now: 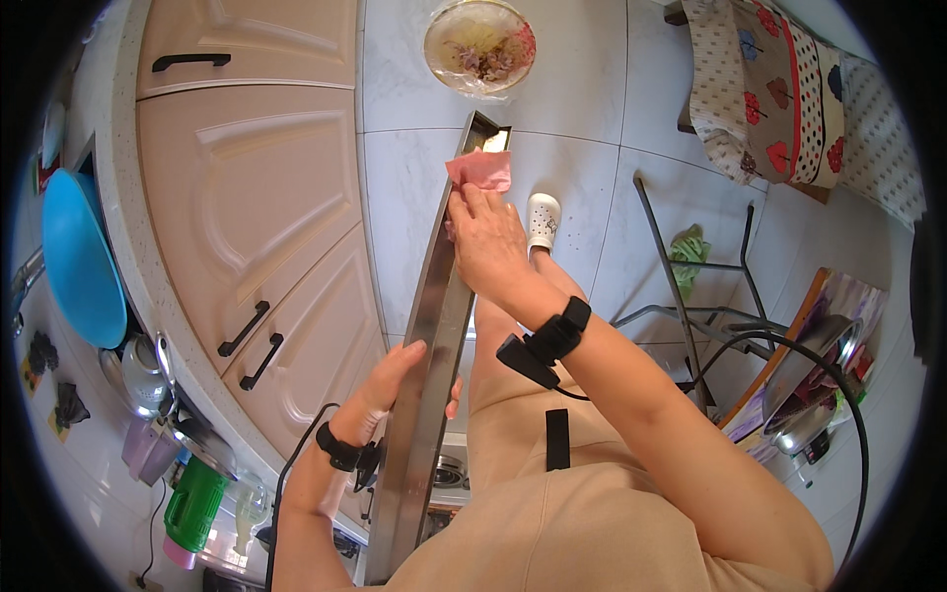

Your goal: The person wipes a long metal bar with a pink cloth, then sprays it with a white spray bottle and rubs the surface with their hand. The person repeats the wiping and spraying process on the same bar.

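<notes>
A long metal trough (433,318) slants up the middle of the view, its far end above the tiled floor. My left hand (403,377) grips its lower part, with the thumb on the near side and fingertips showing at the other edge. Farther up, my right hand (488,233) presses a pink cloth (481,169) against the inside of the trough near the far end. Part of the cloth is hidden under the fingers. Both wrists wear black straps with cables.
A plastic-lined round bin (479,50) with scraps stands on the floor beyond the trough. Cabinets and a counter (148,296) with a blue basin (81,259) run along the left. At right are a metal folding frame (669,259), a cloth-covered piece of furniture (777,96) and a black cable.
</notes>
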The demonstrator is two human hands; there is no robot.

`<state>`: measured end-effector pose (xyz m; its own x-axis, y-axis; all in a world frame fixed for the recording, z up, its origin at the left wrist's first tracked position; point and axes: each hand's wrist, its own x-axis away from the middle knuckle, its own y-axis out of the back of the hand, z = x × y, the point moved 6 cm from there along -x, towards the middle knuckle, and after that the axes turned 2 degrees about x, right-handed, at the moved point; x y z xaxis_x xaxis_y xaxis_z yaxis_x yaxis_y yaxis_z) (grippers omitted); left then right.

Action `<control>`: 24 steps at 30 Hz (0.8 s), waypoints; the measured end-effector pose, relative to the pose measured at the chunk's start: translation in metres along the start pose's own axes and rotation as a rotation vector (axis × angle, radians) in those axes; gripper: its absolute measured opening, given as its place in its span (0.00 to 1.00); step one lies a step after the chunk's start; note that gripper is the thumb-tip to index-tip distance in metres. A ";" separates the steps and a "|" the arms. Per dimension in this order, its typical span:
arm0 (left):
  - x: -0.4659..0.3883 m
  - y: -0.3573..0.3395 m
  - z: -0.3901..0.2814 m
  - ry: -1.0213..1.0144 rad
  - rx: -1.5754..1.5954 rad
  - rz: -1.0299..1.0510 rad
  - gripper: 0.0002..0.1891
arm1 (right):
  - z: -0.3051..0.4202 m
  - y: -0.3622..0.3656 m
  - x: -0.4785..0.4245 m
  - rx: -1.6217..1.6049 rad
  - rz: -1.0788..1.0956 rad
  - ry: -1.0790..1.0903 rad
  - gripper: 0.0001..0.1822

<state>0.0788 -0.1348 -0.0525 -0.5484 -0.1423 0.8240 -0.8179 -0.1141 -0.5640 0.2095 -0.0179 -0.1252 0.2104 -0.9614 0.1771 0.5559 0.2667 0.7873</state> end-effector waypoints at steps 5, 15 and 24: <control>0.002 0.003 0.006 -0.017 -0.045 0.016 0.25 | -0.009 -0.007 -0.011 0.109 0.038 -0.062 0.21; 0.011 -0.006 0.007 0.065 0.067 -0.072 0.27 | -0.067 -0.010 -0.013 -0.603 0.029 -0.199 0.12; 0.007 0.008 0.026 0.042 0.210 0.078 0.29 | -0.099 0.035 -0.049 -0.483 -0.207 -0.228 0.12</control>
<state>0.0724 -0.1627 -0.0525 -0.6190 -0.1178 0.7765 -0.7208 -0.3074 -0.6213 0.2987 0.0452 -0.1646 -0.0906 -0.9728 0.2131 0.8828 0.0206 0.4693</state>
